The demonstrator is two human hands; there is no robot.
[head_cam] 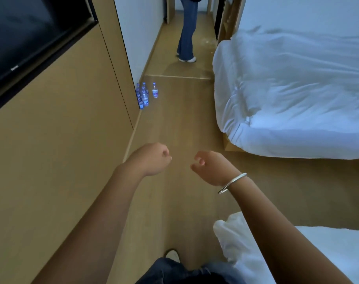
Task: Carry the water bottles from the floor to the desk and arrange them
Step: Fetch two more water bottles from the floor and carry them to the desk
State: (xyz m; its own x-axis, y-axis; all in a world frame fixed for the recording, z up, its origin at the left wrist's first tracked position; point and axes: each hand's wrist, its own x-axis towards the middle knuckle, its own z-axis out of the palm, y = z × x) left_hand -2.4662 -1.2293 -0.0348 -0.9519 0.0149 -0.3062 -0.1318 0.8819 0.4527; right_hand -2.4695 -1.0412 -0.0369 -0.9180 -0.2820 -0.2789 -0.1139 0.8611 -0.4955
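A bedroom with a pale wooden floor (174, 124) runs ahead as a narrow aisle between a wood-panelled wall (57, 124) on the left and two beds on the right. The far bed (297, 95), with rumpled white covers, fills the upper right; only a corner of the near bed (317, 249) shows at the lower right. A dark television (31, 33) hangs on the panelling at upper left. Down the hallway, the legs of a second person (187, 31) are visible, standing well beyond the bottles. No bench is in view.

The water bottles (144, 96) stand upright on the floor against the foot of the wall, well ahead of the hands. Most are bunched together in a cluster touching the wall; one bottle (155, 90) stands just beside the cluster, slightly apart to the right. About six caps can be made out, though the overlap makes an exact count uncertain.

Both arms reach forward at waist height. The left hand (152, 158) is loosely curled, its grip together and empty. The right hand (210, 167), with one silver bangle (231, 183) at the wrist, has fingers half curled and apart, also holding nothing.

This looks like the approach step: nothing is picked up yet. The next move probably calls for walking down the aisle, crouching by the wall, and closing each hand around a bottle.
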